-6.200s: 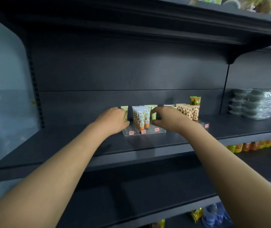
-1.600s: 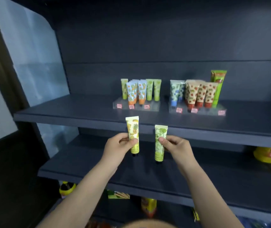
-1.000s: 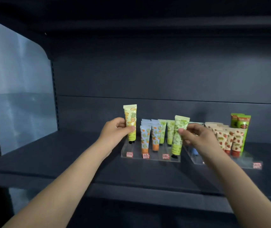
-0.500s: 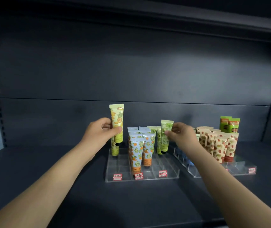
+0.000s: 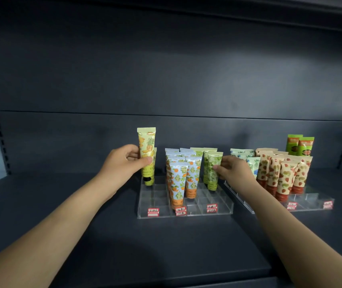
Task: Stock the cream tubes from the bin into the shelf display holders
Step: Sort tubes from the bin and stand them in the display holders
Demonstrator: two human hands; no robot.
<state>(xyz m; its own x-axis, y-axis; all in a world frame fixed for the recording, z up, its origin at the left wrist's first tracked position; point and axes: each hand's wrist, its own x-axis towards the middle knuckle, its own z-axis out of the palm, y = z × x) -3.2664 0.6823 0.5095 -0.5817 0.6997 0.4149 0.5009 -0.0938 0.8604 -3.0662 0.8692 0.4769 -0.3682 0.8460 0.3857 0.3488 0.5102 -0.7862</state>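
My left hand point(image 5: 122, 165) grips a yellow pineapple-print tube point(image 5: 146, 148) upright, cap down, just above the left column of a clear acrylic holder point(image 5: 159, 213); another yellow tube stands behind it. My right hand point(image 5: 233, 170) pinches a green tube point(image 5: 213, 169) whose cap sits low in the holder's right column, in front of other green tubes. Several orange-print tubes point(image 5: 178, 183) fill the middle column. The bin is out of view.
A second clear holder point(image 5: 311, 201) to the right carries blue-print tubes point(image 5: 253, 166), strawberry-print tubes point(image 5: 282, 177) and two green boxes point(image 5: 300, 145). All stand on a dark shelf point(image 5: 82, 235) with a dark back panel.
Both hands have lowered their tubes toward the holder. The green tube has dropped into the right column; the yellow tube has come down closer to the left column.
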